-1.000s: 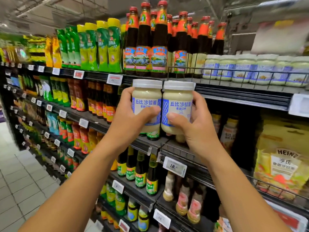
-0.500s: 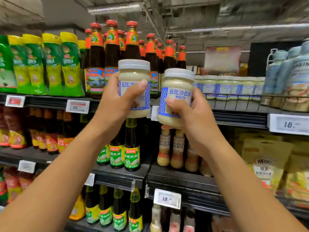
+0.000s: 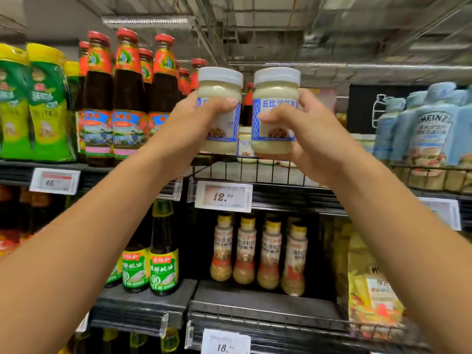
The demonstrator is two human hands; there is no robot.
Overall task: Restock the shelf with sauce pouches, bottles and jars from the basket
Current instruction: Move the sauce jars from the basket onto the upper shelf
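Centre of frame, just above the wire-railed shelf (image 3: 255, 172): two squat, round-shouldered clear jars, smooth white screw lids, pale creamy filling, blue-latticed white labels. Held upright, side by side, narrowly apart. Clasped in the left hand (image 3: 195, 125), thumb across the label, the left jar (image 3: 220, 86); clamped likewise in the right hand (image 3: 310, 141), the right jar (image 3: 276, 88).

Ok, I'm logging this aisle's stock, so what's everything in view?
left jar: one, cream, white lid, before top shelf
right jar: one, same, beside it
shelved jars: some, cream, behind them
dark bottles: several, red caps, top left
green pouches: several, top far left
squeeze bottles: several, pale blue, top right
dressing bottles: four, beige, lower middle
green-labelled bottles: several, dark, lower left
yellow pouches: some, lower right
price tags: several, white, shelf edges
left hand: grips left jar
right hand: grips right jar
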